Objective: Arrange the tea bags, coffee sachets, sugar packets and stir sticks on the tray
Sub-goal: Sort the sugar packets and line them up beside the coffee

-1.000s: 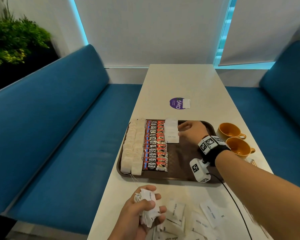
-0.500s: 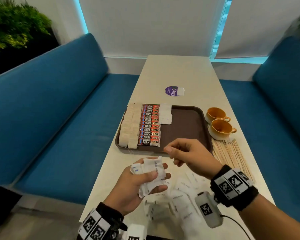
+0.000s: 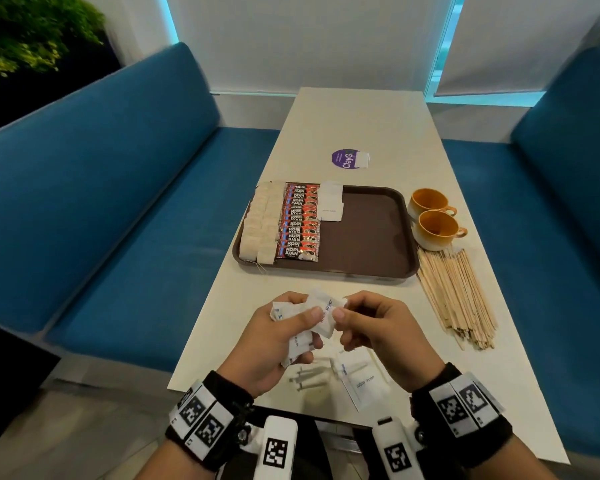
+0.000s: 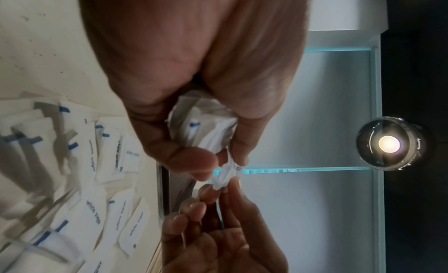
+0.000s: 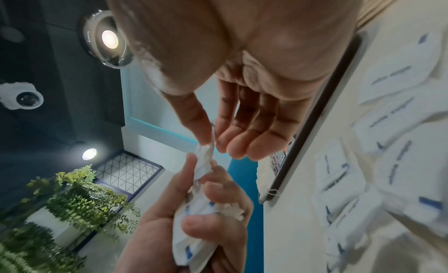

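Note:
A brown tray (image 3: 368, 233) holds two columns of tea bags (image 3: 261, 225), a column of red coffee sachets (image 3: 299, 223) and a few white sugar packets (image 3: 331, 201) at its far middle. My left hand (image 3: 278, 337) grips a bunch of sugar packets (image 3: 305, 323) over the table's near end. My right hand (image 3: 368, 323) pinches the top packet of that bunch (image 3: 328, 306) between thumb and forefinger (image 5: 208, 145). More sugar packets (image 3: 361, 384) lie loose on the table under my hands. A heap of wooden stir sticks (image 3: 456, 296) lies right of the tray.
Two orange cups (image 3: 432, 216) stand by the tray's right rim, above the sticks. A purple round sticker (image 3: 347, 159) lies beyond the tray. Blue benches (image 3: 118, 202) flank the narrow white table (image 3: 361, 116) on both sides.
My right hand left the tray, came back toward me and now pinches a packet from the bunch in my left hand. The head view has tilted down.

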The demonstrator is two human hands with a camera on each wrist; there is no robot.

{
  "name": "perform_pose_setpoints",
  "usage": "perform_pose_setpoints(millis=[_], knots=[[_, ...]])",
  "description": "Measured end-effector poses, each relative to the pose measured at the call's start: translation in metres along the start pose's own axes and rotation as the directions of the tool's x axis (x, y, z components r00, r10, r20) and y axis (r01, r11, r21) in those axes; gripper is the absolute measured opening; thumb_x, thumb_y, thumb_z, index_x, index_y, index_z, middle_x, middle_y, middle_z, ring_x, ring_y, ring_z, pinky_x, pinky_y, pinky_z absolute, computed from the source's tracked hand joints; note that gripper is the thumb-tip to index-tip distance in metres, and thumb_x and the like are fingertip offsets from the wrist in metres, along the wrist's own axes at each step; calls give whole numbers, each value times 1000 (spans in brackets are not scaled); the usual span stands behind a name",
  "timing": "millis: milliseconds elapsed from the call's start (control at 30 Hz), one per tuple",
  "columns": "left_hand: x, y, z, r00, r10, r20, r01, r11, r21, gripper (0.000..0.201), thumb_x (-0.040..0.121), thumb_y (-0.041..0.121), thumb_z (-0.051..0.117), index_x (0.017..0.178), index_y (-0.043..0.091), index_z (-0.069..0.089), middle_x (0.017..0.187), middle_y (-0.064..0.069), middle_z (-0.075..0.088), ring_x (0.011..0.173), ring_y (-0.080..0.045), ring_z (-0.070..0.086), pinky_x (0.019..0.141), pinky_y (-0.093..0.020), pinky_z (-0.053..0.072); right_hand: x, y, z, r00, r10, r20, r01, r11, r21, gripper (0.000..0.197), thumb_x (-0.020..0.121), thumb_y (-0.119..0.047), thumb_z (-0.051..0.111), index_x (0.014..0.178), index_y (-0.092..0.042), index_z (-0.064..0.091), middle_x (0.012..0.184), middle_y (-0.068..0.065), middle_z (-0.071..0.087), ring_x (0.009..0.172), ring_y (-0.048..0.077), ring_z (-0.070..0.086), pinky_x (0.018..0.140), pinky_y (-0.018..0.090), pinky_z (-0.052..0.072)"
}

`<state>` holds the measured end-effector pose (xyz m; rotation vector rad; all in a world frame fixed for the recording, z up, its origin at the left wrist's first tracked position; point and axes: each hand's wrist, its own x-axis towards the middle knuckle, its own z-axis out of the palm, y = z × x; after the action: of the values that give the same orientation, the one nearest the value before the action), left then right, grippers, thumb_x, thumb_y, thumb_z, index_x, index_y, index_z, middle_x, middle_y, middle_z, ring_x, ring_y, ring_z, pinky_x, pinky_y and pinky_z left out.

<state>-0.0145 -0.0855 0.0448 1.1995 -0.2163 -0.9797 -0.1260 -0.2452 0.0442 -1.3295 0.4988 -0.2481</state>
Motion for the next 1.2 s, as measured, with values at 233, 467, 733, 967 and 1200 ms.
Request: perform_pose_setpoints(millis=[233,467,733,967,1200], knots=[[1,-2,4,999,-19,34,19,1000,0,14,91,15,72,103,11,68,91,-20,63,63,-25,56,48,-28,43,-5,-4,8,994,-71,-82,82,987,136,31,79,-11,80,104,3,70,88,31,67,72,33,65,60,39,60],[1,-3,8,993,-111,38,112,993,-24,20,86,29,76,84,16,61,76,-8,52,61,-23,51,48,-26,37,-2,-15,1,942,-257,-218,259,966,-18,10,85,-7,78,95,-7,74,90,15,73,88,32,74,67,45,64],[4,-1,17,1000,-9,26,11,997,-81,45,89,44,71,110,6,63,84,-13,61,64,-21,54,49,-27,40,-5,-13,4,915,-385,119,395,797,-457,21,83,-14,84,100,-26,82,90,-13,58,90,13,68,83,22,56],[4,-2,11,999,26,36,-21,991,-129,7,92,20,71,85,18,71,98,-16,64,65,-24,54,49,-27,36,0,-12,-11,898,-438,42,435,869,-234,22,87,4,74,92,-16,81,99,4,69,96,23,69,83,42,58],[4,-1,10,1000,21,8,-20,996,-92,11,91,19,72,97,11,67,95,-14,63,62,-24,53,49,-27,34,-1,-13,-9,930,-367,14,368,929,-33,21,82,-5,80,100,4,75,104,20,71,89,46,65,72,38,62]])
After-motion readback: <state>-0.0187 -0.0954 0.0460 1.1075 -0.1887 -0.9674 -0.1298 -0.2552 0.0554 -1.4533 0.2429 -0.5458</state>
